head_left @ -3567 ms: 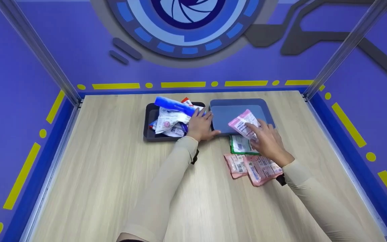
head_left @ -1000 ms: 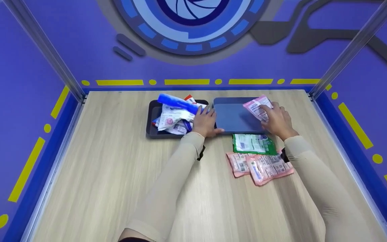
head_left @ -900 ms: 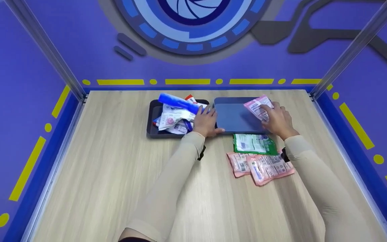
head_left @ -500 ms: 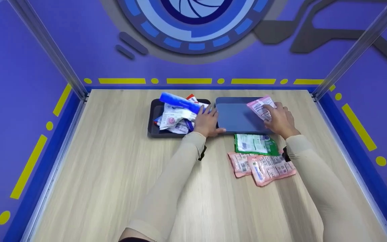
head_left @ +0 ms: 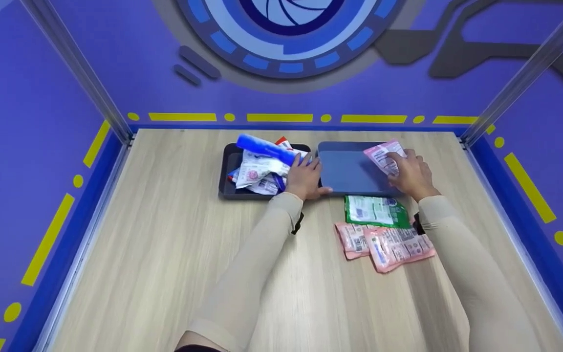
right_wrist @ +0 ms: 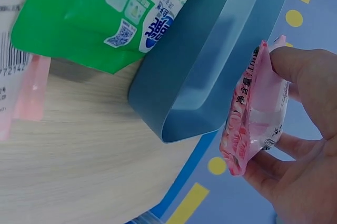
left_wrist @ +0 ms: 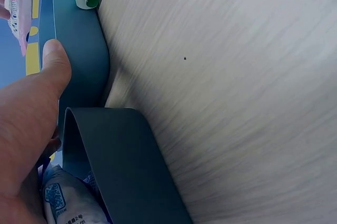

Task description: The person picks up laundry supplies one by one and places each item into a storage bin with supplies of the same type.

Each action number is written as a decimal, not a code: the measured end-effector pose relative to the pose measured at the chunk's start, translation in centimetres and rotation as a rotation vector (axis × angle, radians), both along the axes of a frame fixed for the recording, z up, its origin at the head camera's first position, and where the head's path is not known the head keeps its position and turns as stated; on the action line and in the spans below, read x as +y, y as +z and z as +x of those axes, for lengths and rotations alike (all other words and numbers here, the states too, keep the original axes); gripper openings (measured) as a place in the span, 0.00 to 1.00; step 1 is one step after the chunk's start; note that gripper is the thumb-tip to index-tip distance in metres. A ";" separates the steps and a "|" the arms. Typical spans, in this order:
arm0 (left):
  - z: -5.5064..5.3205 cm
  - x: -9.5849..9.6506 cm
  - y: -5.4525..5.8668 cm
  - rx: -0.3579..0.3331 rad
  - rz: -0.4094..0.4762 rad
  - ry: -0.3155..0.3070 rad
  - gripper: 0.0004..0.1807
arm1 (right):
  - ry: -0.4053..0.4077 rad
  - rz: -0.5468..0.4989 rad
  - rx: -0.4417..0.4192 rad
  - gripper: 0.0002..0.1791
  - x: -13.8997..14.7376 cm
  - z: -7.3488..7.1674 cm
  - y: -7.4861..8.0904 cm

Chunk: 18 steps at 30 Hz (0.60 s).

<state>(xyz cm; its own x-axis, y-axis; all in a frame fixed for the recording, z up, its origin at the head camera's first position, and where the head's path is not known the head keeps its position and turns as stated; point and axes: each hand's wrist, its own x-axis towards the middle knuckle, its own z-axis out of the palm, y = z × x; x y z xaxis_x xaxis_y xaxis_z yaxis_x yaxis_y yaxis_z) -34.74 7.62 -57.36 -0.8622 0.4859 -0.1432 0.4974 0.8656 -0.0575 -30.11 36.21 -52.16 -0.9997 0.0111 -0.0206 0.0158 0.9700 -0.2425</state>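
My right hand [head_left: 412, 176] pinches a small pink packet [head_left: 383, 154] between thumb and fingers, tilted above the right end of the blue-grey tray [head_left: 342, 188]. In the right wrist view the pink packet [right_wrist: 258, 108] stands on edge, apart from the tray wall. My left hand [head_left: 305, 180] rests over the right end of the dark tray [head_left: 227, 190], fingers spread on a blue tube-like packet [head_left: 264, 147] and white packets [head_left: 254, 173]. Its thumb stretches toward the blue-grey tray's near left corner. The left wrist view shows that thumb [left_wrist: 55, 63] straight; the fingertips are mostly hidden there.
In front of the blue-grey tray lies a green-and-white packet [head_left: 377, 211]. Nearer are two pink packets, a smaller one [head_left: 355, 239] and a larger one [head_left: 401, 247], overlapping. Blue-purple panels [head_left: 66, 73] enclose the wooden table [head_left: 179, 234] at the back and sides.
Over the longer span my right hand has carried the pink packet rightward and back over the tray, uncovering the green packet. In the last second both hands stay nearly still; the view shifts slightly.
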 end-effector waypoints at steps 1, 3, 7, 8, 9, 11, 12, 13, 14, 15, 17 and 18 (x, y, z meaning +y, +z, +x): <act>0.0 0.0 0.0 0.001 0.001 0.002 0.54 | -0.001 -0.002 0.001 0.37 0.1 -0.1 0.0; 0.1 0.0 0.1 0.000 -0.005 0.002 0.54 | -0.002 -0.004 -0.004 0.37 0.2 -0.2 -0.1; 0.2 0.0 0.2 -0.013 -0.010 -0.007 0.54 | 0.001 -0.002 -0.016 0.37 0.4 -0.4 -0.3; 0.2 0.0 0.3 -0.012 -0.013 -0.008 0.54 | 0.003 -0.001 -0.018 0.37 0.5 -0.4 -0.4; 0.2 0.0 0.3 -0.012 -0.016 -0.009 0.54 | 0.004 -0.001 -0.017 0.37 0.5 -0.5 -0.5; 0.2 0.0 0.4 -0.014 -0.012 -0.008 0.54 | 0.004 -0.005 -0.019 0.37 0.6 -0.6 -0.6; 0.2 0.0 0.4 -0.014 -0.007 -0.008 0.53 | 0.003 -0.004 -0.022 0.37 0.6 -0.7 -0.7; 0.2 0.0 0.4 -0.014 -0.004 -0.008 0.53 | 0.001 -0.003 -0.025 0.37 0.6 -0.7 -0.7; 0.2 0.0 0.4 -0.015 -0.002 -0.008 0.53 | 0.000 -0.001 -0.027 0.37 0.6 -0.8 -0.8; 0.2 0.0 0.5 -0.017 -0.001 -0.007 0.53 | -0.001 -0.001 -0.028 0.37 0.6 -0.9 -0.8; 0.1 0.0 0.4 -0.023 0.001 -0.007 0.53 | -0.001 0.002 -0.032 0.38 0.6 -1.0 -0.8; 0.1 0.0 0.4 -0.022 -0.001 -0.006 0.53 | 0.000 0.004 -0.032 0.37 0.6 -1.0 -0.8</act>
